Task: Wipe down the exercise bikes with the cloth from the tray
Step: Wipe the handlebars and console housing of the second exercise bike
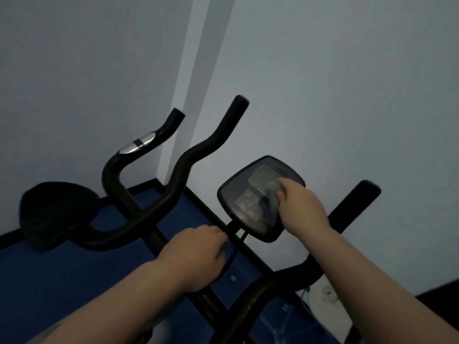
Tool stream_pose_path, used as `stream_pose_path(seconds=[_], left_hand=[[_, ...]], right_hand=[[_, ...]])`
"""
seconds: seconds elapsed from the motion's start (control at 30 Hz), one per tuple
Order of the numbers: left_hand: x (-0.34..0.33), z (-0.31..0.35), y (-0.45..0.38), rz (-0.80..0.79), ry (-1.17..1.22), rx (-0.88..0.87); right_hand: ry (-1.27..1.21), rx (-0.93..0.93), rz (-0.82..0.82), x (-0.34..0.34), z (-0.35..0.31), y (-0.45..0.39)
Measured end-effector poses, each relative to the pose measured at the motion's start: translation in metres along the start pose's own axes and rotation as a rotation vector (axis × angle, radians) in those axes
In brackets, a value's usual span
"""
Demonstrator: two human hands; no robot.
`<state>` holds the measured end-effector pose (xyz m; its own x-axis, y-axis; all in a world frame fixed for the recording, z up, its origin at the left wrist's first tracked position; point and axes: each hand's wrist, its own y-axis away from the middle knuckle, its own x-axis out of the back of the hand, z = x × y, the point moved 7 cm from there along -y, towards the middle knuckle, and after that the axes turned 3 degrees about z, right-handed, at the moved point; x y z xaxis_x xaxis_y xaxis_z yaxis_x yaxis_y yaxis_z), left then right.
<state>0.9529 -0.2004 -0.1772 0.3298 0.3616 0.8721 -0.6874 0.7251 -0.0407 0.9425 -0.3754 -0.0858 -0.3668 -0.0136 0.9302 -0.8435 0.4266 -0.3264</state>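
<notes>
At the bottom of the frame two bare forearms come in from the lower corners, so that's the nearest stuff. The left hand [196,256] sits lower centre with its fingers curled around the black handlebar [248,301] of the near bike, right where the console stem meets it, so it's gripping the bar. Under the arms there's a blue floor [62,281] with a dark border along the wall, and a pale patch with some blue marks at lower right, too blurry to say what it is.

A bit further up, right of centre, the right hand [301,207] is on the console [250,202], a black rounded-square panel with a greyish screen near its top. The cloth [272,192] is bunched grey under the fingers, pressed on the right side of the panel over the screen's lower right corner. Fingers are curled over it, so the hand's holding the cloth against the console. The panel looks dusty or speckled. Another black grip end [357,202] sticks up to the right of the console, behind the wrist.

Further back on the left is a second bike's handlebars [178,175], two curvy black bars rising to upper centre, one with a shiny silver pad [137,143]. A black saddle [54,214] sits at far left. Behind everything is a plain pale wall [347,83], with a lighter stripe running up from the floor.
</notes>
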Motion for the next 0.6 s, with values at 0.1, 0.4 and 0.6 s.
stream_pose_path(seconds=[0.1,0.4,0.6], left_hand=[[-0.009,-0.005,-0.002,-0.038,-0.040,-0.018],[-0.009,-0.007,0.003,0.046,-0.052,0.005],[-0.007,-0.010,0.004,0.074,-0.023,0.050]], right_hand=[[0.089,0.128,-0.117,-0.045,-0.020,-0.025],[0.376,0.343,-0.356,-0.076,0.012,0.015],[0.243,0.274,-0.235,-0.097,-0.062,-0.036]])
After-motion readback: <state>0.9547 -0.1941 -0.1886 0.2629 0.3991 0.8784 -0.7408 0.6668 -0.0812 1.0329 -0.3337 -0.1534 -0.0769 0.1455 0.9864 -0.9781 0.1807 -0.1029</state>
